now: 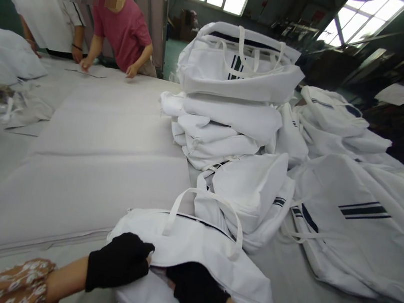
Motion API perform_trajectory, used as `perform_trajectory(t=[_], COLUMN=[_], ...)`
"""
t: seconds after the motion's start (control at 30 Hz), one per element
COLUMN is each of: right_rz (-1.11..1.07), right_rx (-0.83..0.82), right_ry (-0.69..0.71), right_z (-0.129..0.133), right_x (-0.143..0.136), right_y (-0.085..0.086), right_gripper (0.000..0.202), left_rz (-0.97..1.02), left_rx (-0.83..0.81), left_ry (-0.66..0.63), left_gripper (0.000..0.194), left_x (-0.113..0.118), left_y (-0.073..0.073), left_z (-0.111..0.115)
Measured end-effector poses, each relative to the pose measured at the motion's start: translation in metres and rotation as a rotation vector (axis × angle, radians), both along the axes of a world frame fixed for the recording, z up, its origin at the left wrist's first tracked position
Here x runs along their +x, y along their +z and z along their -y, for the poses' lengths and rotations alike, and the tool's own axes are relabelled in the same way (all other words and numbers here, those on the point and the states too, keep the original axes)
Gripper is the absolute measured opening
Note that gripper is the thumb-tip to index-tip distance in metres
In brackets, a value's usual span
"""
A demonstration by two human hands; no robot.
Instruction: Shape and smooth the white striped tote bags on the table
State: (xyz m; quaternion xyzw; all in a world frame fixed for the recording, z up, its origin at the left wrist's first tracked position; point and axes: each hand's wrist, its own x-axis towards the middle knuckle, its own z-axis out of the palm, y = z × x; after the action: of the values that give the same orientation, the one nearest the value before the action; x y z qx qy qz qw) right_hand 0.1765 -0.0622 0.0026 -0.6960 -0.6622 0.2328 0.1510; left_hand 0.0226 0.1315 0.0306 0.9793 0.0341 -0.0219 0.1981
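Tabletop (pixel 11 183), grey-white cloth-covered: carries all.
Bag stack (pixel 233 95), white fabric, navy-striped: beyond the grip.
White zippered fabric bag (pixel 203 248), looped handles: under both hands.
Left hand (pixel 119 260), right hand (pixel 199 293), black-gloved: closed, pinching its opening; best kept taut, judged.

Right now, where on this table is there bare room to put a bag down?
The flat grey sheet stack is bare, bordered by the tall bag pile on the right, the two co-workers at the far end, and the left hand nearest you. Right of the bag that both hands hold, loose bags crowd the table.
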Motion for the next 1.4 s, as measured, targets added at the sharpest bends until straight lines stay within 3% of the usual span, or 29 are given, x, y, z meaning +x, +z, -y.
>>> perform_trajectory(t=[0.1,0.23,0.33,0.47,0.57,0.63,0.73,0.87,0.97,1.07,1.13,1.23,1.3,1.4], right_rz=[-0.082,-0.117,-0.164,-0.172,0.008,0.109,0.165,0.346,0.150,0.070,0.132,0.348,0.483,0.494], right_rx=[-0.015,0.072,0.105,0.183,0.413,0.550,0.549,0.570,0.494,0.566,0.578,0.643,0.710,0.654], right_ry=[-0.010,-0.040,-0.048,-0.048,0.005,-0.090,-0.365,-0.474,-0.600,-0.712,-0.659,-0.446,-0.357,-0.391], right_z=[-0.019,-0.032,-0.029,-0.016,-0.008,-0.008,-0.014,-0.018,-0.015,-0.014,-0.020,-0.035,-0.047,-0.058], right_x=[0.014,0.028,0.028,0.021,0.013,0.007,-0.006,-0.028,-0.040,-0.043,-0.041,-0.037,-0.038,-0.042], right_y=[0.001,-0.002,0.001,0.017,0.029,0.033,0.030,0.011,0.001,0.004,0.009,0.015,0.014,0.011], right_gripper=[0.049,0.045,0.043,0.041,0.033,0.021,0.014,0.037,0.043,0.044,0.040,0.032,0.028,0.029], left_rz=[0.352,0.518,0.530,0.445,0.420,0.410,0.410,0.411,0.411,0.409,0.419,0.448,0.473,0.385], left_rx=[0.056,0.151,0.021,-0.166,-0.254,-0.305,-0.348,-0.340,-0.299,-0.263,-0.238,-0.197,-0.170,-0.189], left_ry=[0.030,0.066,0.258,0.563,0.691,0.723,0.740,0.744,0.717,0.691,0.673,0.590,0.526,0.388], left_gripper=[0.036,0.039,0.038,0.040,0.040,0.040,0.041,0.039,0.039,0.038,0.038,0.040,0.044,0.043], left_x=[0.005,0.021,0.019,0.001,-0.006,-0.003,0.006,0.010,0.004,-0.001,-0.002,-0.001,0.001,-0.001], left_y=[-0.015,-0.033,-0.045,-0.059,-0.061,-0.058,-0.050,-0.043,-0.040,-0.039,-0.041,-0.041,-0.033,-0.011], left_z=[0.005,0.012,0.013,0.016,0.021,0.021,0.019,0.019,0.022,0.025,0.027,0.026,0.021,0.007])
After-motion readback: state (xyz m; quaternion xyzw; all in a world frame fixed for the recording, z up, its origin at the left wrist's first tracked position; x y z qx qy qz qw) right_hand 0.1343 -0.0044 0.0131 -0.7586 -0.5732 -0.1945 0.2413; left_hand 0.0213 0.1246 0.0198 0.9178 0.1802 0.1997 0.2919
